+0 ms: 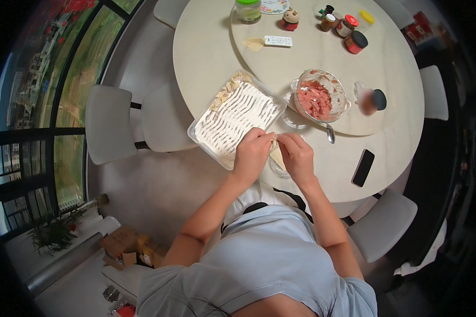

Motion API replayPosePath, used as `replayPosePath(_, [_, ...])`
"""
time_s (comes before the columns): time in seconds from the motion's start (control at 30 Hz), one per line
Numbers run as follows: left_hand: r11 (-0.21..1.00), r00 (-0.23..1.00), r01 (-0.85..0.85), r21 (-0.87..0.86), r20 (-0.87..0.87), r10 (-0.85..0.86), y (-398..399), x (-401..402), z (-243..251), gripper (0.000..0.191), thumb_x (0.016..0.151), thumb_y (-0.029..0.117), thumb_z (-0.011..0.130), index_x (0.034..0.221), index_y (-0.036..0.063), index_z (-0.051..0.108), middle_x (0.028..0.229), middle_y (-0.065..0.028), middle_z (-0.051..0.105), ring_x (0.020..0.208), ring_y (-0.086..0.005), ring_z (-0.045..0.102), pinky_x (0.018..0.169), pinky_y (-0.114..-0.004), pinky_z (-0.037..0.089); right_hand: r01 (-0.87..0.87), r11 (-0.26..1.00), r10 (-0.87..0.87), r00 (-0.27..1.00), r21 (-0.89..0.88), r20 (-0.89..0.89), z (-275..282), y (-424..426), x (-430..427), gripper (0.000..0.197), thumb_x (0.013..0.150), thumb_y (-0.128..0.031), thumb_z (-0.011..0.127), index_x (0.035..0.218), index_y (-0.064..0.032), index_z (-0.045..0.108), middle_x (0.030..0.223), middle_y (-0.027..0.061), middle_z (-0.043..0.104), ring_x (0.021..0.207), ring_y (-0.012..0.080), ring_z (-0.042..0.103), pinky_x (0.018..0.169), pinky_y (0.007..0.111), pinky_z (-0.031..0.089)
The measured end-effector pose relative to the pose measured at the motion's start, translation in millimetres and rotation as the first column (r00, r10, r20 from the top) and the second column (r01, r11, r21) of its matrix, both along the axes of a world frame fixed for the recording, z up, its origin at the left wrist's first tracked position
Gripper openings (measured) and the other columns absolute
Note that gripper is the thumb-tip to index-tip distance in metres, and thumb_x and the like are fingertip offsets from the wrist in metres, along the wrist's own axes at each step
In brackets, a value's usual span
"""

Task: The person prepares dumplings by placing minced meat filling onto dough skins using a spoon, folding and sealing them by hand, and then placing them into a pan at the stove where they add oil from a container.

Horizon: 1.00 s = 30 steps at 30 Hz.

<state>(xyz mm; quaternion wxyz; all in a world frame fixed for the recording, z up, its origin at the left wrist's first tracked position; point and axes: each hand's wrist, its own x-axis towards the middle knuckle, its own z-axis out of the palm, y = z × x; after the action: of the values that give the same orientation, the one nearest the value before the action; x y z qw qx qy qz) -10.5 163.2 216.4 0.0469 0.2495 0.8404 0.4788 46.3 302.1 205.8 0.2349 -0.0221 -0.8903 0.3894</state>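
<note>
My left hand (254,150) and my right hand (297,153) meet at the table's near edge, their fingertips pinching a small filled dough wrapper (274,140), mostly hidden by the fingers. Below it lie pale wrapper sheets (278,159) on clear plastic, partly covered by my hands. Beyond my left hand a plastic tray (238,115), its ribbed bottom dusted white, carries a row of folded wontons (231,88) along its far left side. A glass bowl (321,95) of pink minced filling stands past my right hand, with a metal spoon (330,134) next to it.
A black phone (363,168) lies at the right. On the raised round turntable (261,59) stand several seasoning jars (346,26), a remote control (278,41), a figurine (290,20) and a green-lidded jar (248,11). A dark-lidded jar (373,101) sits right of the bowl. Grey chairs (111,123) surround the table.
</note>
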Motion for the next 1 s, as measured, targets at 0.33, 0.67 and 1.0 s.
replayPosePath(0.33, [0.943, 0.971, -0.182, 0.278, 0.203, 0.127, -22, 7, -8, 0.05, 0.088, -0.006, 0.049, 0.137, -0.003, 0.043, 0.118, -0.0206, 0.062, 0.104, -0.0278, 0.065, 0.085, -0.036, 0.053, 0.064, 0.856, 0.035, 0.983, -0.513, 0.181, -7, -31, -30, 0.021, 0.086, 0.0, 0.068, 0.107, 0.0025, 0.068, 0.096, 0.0103, 0.069, 0.08, 0.0106, 0.064, 0.071, 0.024, 0.052])
replayPosePath(0.67, [0.619, 0.53, -0.599, 0.508, 0.831, -0.169, -40, -2, -40, 0.021, 0.093, 0.021, 0.066, 0.104, 0.0036, 0.067, 0.084, 0.0052, 0.06, 0.074, -0.0028, 0.045, 0.069, -0.02, 0.037, 0.066, 0.499, 0.245, 0.946, -0.864, 0.214, -19, -51, -39, 0.018, 0.088, -0.001, 0.068, 0.105, 0.0034, 0.068, 0.093, 0.0052, 0.067, 0.079, 0.0087, 0.06, 0.071, 0.023, 0.05])
replayPosePath(1.0, [0.462, 0.381, -0.685, 0.564, 0.817, -0.432, -57, -8, -90, 0.014, 0.095, 0.015, 0.061, 0.106, 0.0068, 0.062, 0.1, 0.0011, 0.062, 0.087, -0.0073, 0.054, 0.081, -0.026, 0.044, -0.094, 0.742, 0.288, 0.939, -0.664, 0.188, -20, -52, -49, 0.018, 0.085, -0.002, 0.07, 0.103, 0.0016, 0.07, 0.096, 0.0095, 0.065, 0.083, 0.0136, 0.064, 0.07, 0.026, 0.053])
